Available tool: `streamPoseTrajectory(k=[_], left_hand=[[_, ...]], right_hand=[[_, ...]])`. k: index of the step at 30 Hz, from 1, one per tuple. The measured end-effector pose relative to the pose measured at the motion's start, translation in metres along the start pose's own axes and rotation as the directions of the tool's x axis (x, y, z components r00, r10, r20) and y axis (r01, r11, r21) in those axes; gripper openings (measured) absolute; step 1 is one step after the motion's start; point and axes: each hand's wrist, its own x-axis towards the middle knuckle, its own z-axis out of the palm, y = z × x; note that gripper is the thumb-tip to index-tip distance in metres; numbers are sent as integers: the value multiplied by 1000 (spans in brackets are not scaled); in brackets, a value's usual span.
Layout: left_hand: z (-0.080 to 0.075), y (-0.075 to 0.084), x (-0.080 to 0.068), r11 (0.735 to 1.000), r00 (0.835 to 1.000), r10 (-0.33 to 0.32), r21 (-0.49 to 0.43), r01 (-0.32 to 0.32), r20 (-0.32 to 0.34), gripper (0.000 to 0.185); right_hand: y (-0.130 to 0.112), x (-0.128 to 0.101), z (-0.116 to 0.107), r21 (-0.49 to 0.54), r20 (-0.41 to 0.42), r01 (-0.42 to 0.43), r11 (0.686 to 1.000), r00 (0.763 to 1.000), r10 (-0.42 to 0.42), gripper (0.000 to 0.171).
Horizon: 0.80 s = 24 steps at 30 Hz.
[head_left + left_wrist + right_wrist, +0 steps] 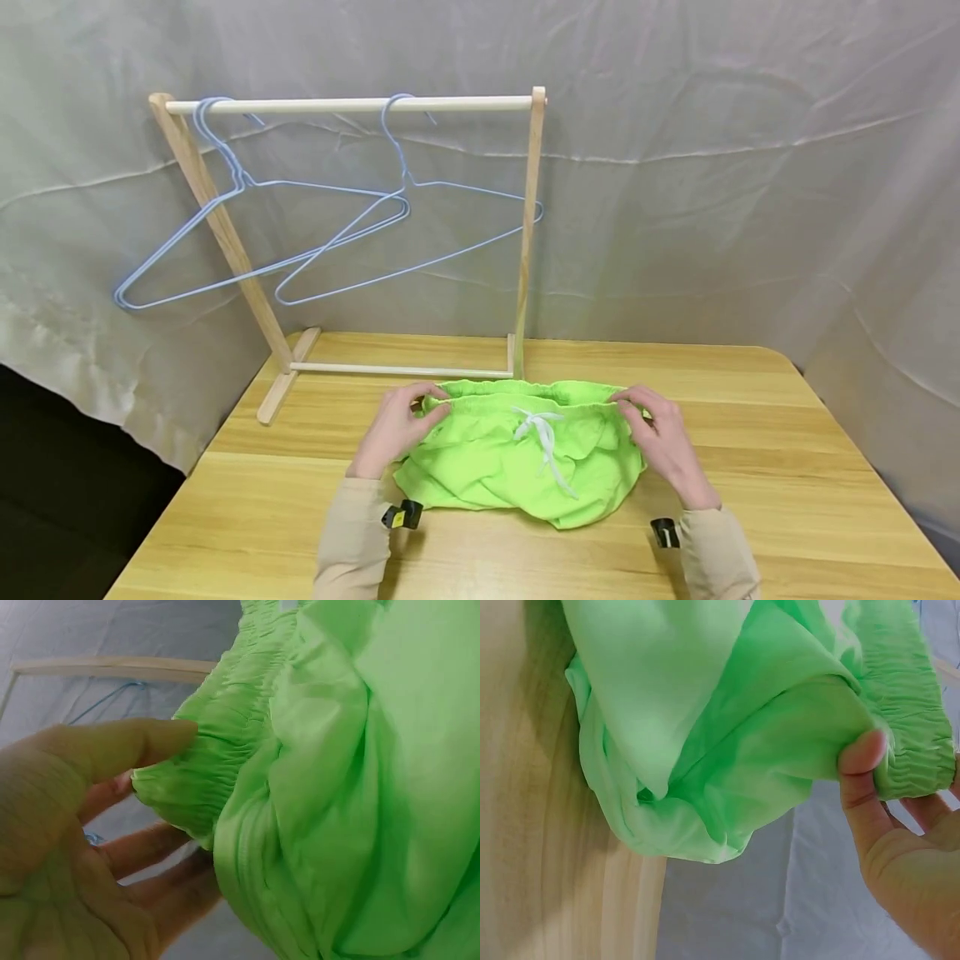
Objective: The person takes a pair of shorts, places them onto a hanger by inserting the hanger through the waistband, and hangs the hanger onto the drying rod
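Bright green shorts with a gathered elastic waistband and a white drawstring tied in front are held up by the waist over the table. My left hand pinches the left end of the waistband between thumb and fingers; the left wrist view shows the thumb on the gathered waistband. At the opposite end, my right hand grips the band, with its thumb on the outer cloth just below the elastic in the right wrist view. The waist opening faces up, and the lower part of the shorts bunches on the tabletop.
A wooden rack stands at the back left of the wooden table. Several blue wire hangers hang from its rail, one apart from the rest toward the right. A grey cloth covers the wall behind.
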Motion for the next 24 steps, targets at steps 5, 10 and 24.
streamPoseTrajectory(k=[5, 10, 24], left_hand=[[0, -3, -3, 997, 993, -63, 61, 57, 100, 14], [0, -2, -6, 993, 976, -101, 87, 85, 194, 27], [-16, 10, -1, 987, 949, 148, 97, -126, -278, 31]], right_hand=[[1, 1, 2, -42, 1, 23, 999, 1000, -23, 21], [1, 1, 2, -53, 1, 28, 998, 1000, -28, 19], [-3, 1, 2, -96, 42, 40, 995, 998, -36, 18]])
